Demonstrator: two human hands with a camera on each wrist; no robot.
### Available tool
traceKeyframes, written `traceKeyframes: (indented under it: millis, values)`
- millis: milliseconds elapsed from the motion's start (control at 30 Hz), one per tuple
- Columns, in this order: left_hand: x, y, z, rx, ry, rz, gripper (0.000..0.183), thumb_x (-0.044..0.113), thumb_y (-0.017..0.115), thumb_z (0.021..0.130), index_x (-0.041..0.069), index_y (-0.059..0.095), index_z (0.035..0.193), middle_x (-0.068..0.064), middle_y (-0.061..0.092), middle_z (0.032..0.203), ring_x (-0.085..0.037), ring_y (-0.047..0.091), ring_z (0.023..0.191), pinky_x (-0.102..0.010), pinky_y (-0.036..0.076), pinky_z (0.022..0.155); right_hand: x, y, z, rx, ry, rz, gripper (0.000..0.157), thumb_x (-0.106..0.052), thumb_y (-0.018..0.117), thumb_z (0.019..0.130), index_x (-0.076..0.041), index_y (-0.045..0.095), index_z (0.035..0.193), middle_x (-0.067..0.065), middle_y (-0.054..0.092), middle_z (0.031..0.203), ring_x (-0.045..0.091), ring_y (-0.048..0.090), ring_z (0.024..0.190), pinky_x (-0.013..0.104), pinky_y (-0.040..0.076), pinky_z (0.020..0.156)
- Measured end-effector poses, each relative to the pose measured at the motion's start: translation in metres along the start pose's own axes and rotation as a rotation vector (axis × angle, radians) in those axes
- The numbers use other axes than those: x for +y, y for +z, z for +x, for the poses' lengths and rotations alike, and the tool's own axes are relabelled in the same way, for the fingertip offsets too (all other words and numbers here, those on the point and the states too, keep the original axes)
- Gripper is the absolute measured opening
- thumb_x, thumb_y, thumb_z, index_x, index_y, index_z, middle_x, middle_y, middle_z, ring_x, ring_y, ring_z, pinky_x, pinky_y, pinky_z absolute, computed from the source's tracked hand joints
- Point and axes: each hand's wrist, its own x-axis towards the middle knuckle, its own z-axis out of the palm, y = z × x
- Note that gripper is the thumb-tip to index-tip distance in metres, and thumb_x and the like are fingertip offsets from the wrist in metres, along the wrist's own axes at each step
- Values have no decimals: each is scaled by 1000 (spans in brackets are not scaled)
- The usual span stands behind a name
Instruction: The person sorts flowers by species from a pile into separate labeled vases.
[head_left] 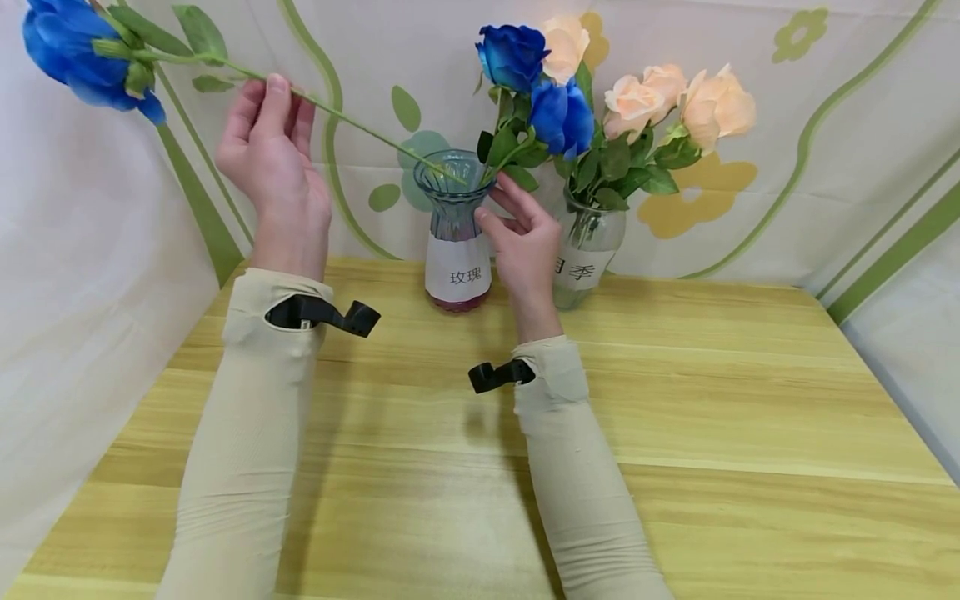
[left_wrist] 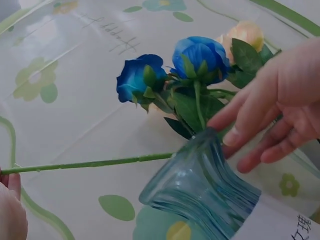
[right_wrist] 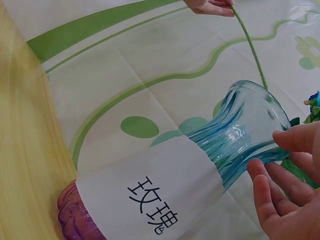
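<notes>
Pinched by its stem in my left hand [head_left: 273, 150], a blue rose [head_left: 82, 58] tilts with its bloom up at the left. The stem's lower end reaches over the mouth of a bluish glass vase [head_left: 457, 208] with a white paper label. My right hand [head_left: 528, 250] holds that vase's rim at its right side, thumb and fingertips about the edge; its other fingers are loosely bent. Two more blue roses [head_left: 513, 57] lean right from the vase's mouth. In the right wrist view the vase's base [right_wrist: 80, 215] looks purple.
Just right of the blue vase stands a clear glass vase [head_left: 592, 242], also labelled, with several peach roses [head_left: 716, 104]. Both vases stand at the back of the wooden table [head_left: 420, 433], before a patterned cloth backdrop [head_left: 780, 167].
</notes>
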Motion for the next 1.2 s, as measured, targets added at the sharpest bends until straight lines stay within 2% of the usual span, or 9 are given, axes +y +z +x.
traceKeyframes:
  millis: [133, 367, 633, 767, 933, 1033, 1200]
  values:
    - [-9, -2, -5, -53, 36, 94, 19, -7, 79, 77, -1, 66, 91, -11, 68, 86, -21, 67, 75, -32, 59, 78, 1, 0, 1, -1, 0, 1, 45, -10, 75, 86, -21, 67, 129, 4, 71, 123, 25, 67, 99, 27, 55, 84]
    - [-41, -5, -20, -184, 92, 253, 20, -7, 81, 74, 1, 68, 87, -11, 69, 84, -20, 67, 74, -35, 59, 79, 2, -2, 1, -3, 23, 5, 48, -11, 76, 86, -21, 65, 132, 5, 70, 126, 23, 66, 97, 27, 55, 83]
    - [-72, -11, -35, -302, 189, 578, 15, -1, 81, 78, 4, 72, 88, -3, 71, 84, -17, 68, 81, -28, 57, 81, 2, -3, 0, -1, 26, 9, 47, -12, 76, 86, -21, 65, 132, 4, 70, 125, 21, 65, 96, 26, 54, 83]
    - [-83, -16, -36, -305, 231, 671, 14, 1, 80, 79, 5, 72, 90, 0, 71, 86, -16, 68, 85, -25, 55, 85, 2, -3, 0, -1, 24, 3, 47, -11, 75, 87, -20, 65, 132, 6, 70, 125, 23, 66, 98, 25, 54, 82]
    - [-97, -23, -28, -282, 255, 700, 15, 5, 81, 79, 7, 73, 92, -1, 72, 89, -16, 68, 88, -25, 54, 84, -2, -1, -1, -7, 18, 7, 46, -9, 74, 87, -19, 65, 132, 6, 70, 125, 24, 67, 101, 26, 54, 84]
    - [-99, -22, -27, -257, 251, 704, 15, 8, 82, 79, 8, 74, 92, -1, 72, 90, -15, 67, 88, -24, 54, 83, 1, 0, 0, -9, 12, -6, 46, -12, 75, 87, -22, 65, 131, 4, 70, 124, 22, 67, 100, 26, 54, 83]
    - [-99, -20, -26, -213, 198, 710, 16, 13, 82, 80, 9, 75, 94, 0, 72, 90, -13, 66, 88, -23, 53, 81, -5, 1, -3, -7, 30, -9, 47, -9, 73, 88, -17, 64, 133, 7, 69, 126, 23, 66, 98, 26, 54, 82]
